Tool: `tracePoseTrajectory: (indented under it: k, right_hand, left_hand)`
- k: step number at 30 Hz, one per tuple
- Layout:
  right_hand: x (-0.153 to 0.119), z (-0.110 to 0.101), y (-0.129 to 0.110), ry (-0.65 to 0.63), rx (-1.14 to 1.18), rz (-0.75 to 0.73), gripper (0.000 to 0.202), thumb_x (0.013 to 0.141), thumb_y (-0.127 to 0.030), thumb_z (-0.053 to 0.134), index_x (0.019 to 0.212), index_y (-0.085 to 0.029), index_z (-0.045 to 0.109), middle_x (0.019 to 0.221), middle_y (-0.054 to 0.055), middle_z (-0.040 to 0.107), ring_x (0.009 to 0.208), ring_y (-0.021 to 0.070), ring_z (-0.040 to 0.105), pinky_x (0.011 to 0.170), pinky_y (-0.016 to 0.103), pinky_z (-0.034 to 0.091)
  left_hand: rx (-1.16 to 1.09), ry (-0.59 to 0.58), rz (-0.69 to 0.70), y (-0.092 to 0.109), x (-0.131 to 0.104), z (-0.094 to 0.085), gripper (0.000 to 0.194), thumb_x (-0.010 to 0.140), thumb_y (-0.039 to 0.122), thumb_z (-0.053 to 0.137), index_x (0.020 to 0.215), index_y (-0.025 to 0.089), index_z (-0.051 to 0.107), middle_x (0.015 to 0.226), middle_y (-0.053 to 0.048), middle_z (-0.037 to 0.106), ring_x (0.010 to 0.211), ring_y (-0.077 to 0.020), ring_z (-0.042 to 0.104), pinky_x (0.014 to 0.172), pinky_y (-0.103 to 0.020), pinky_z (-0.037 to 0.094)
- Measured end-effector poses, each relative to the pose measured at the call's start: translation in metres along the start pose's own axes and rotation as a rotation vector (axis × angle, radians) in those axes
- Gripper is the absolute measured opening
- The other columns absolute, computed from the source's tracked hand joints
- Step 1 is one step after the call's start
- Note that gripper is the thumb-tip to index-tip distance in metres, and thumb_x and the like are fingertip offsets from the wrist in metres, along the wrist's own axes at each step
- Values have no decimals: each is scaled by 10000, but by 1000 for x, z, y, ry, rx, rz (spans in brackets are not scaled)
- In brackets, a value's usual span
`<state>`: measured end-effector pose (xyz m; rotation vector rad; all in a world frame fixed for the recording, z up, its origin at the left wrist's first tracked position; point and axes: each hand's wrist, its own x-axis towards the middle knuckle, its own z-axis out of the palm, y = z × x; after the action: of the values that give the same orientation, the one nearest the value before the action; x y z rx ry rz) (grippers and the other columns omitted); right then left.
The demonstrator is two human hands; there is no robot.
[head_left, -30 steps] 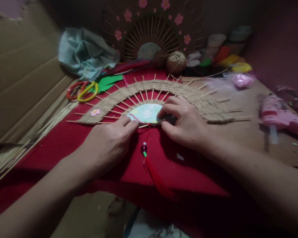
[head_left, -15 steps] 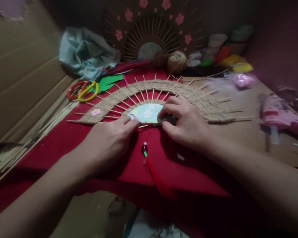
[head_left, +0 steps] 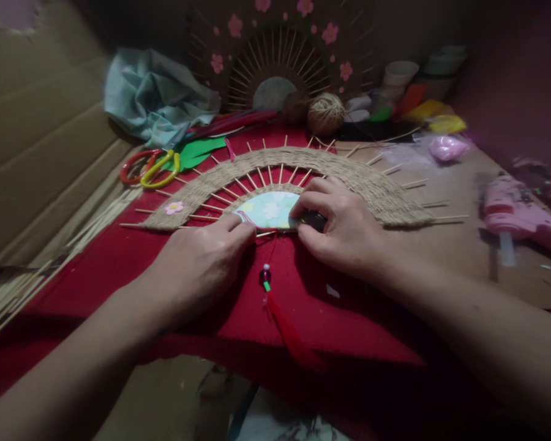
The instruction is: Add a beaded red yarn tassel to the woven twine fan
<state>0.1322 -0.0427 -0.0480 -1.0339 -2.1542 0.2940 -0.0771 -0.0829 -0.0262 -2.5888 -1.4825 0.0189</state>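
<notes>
A woven twine fan (head_left: 280, 158) with thin stick ribs lies spread before me, a small pink flower (head_left: 174, 208) at its left end. At its base is a light blue half-circle (head_left: 261, 207), with a reddish cord along its straight edge. My left hand (head_left: 206, 251) pinches the base's left corner, fingers together. My right hand (head_left: 342, 220) is curled over its right corner, thumb below the edge. A dark, shiny object (head_left: 313, 220) shows partly under those fingers; its kind is unclear. From the base's middle hangs a red tassel (head_left: 291, 331) with beads.
Orange- and yellow-handled scissors (head_left: 160, 171) and a pale blue cloth (head_left: 156, 98) lie at left. A twine ball (head_left: 326, 114) sits behind the fan. At right is a pink glue gun (head_left: 509, 208). A flowered fan (head_left: 275, 55) stands at the back.
Both hands keep their grip on the fan's base. The whole view has shifted slightly; nothing else visibly moves.
</notes>
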Motion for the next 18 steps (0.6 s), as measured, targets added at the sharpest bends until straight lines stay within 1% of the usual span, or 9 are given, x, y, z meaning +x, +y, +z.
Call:
tracePoseTrajectory:
  k: [5, 8, 11, 14, 18]
  right_hand:
    - [0, 0, 0, -8, -3, 5, 159, 704, -65, 526, 748, -171, 635, 837, 67, 583, 869, 220, 507, 762, 353, 416]
    - [0, 0, 0, -8, 0, -3, 153, 707, -68, 526, 747, -166, 637, 830, 69, 581, 864, 220, 506, 763, 356, 418]
    - [0, 0, 0, -1, -1, -1, 150, 709, -74, 527, 745, -166, 641, 825, 66, 581, 862, 219, 509, 764, 356, 419]
    - [0, 0, 0, 5, -1, -1, 156, 706, -71, 525, 743, -161, 647, 827, 69, 587, 864, 220, 513, 767, 355, 421]
    - [0, 0, 0, 4, 0, -5, 162, 700, -64, 526, 743, -164, 646, 827, 68, 586, 865, 220, 515, 767, 352, 421]
  left_hand:
    - [103, -2, -3, 3, 2, 1, 306, 858, 104, 341, 1040, 143, 583, 846, -90, 613, 517, -156, 495, 442, -286, 237]
    - [145, -2, -18, 5, 3, 2, 288, 855, 101, 337, 991, 133, 588, 852, -109, 620, 495, -153, 476, 430, -288, 204]
    - [109, -12, -11, 4, 2, 1, 289, 855, 93, 335, 1002, 138, 580, 895, -112, 627, 517, -151, 490, 441, -287, 236]
    - [70, -12, 6, 1, 0, 1, 292, 856, 86, 339, 1029, 145, 568, 857, -89, 618, 544, -164, 515, 464, -288, 276]
    - [75, 15, -3, -2, -2, 2, 304, 863, 95, 353, 1079, 152, 559, 847, -76, 613, 573, -175, 539, 465, -283, 272]
